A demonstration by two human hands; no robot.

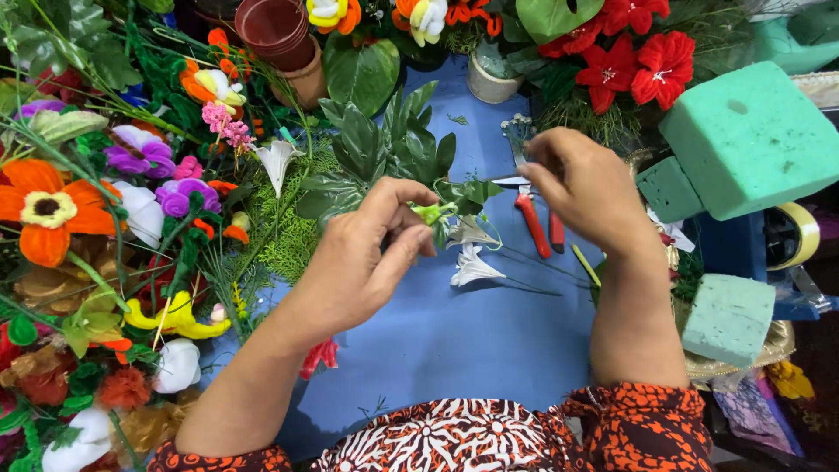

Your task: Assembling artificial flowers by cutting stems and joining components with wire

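Note:
My left hand [367, 258] pinches the green base of a small artificial flower sprig [434, 212] between thumb and fingertips. Two white artificial lily blooms [470, 253] hang just below that sprig, over the blue table [472, 341]. My right hand [581, 183] is raised to the right of it, fingers closed on a thin stem or wire that is too fine to make out. A dark green leaf spray [384, 149] lies behind both hands. Red-handled pliers [533, 223] rest on the table under my right hand.
Heaps of artificial flowers [105, 218] fill the left side. Red blooms [629, 61] and small pots [280, 35] stand at the back. Green floral foam blocks [752, 140] [730, 319] and a tape roll [800, 234] sit at the right.

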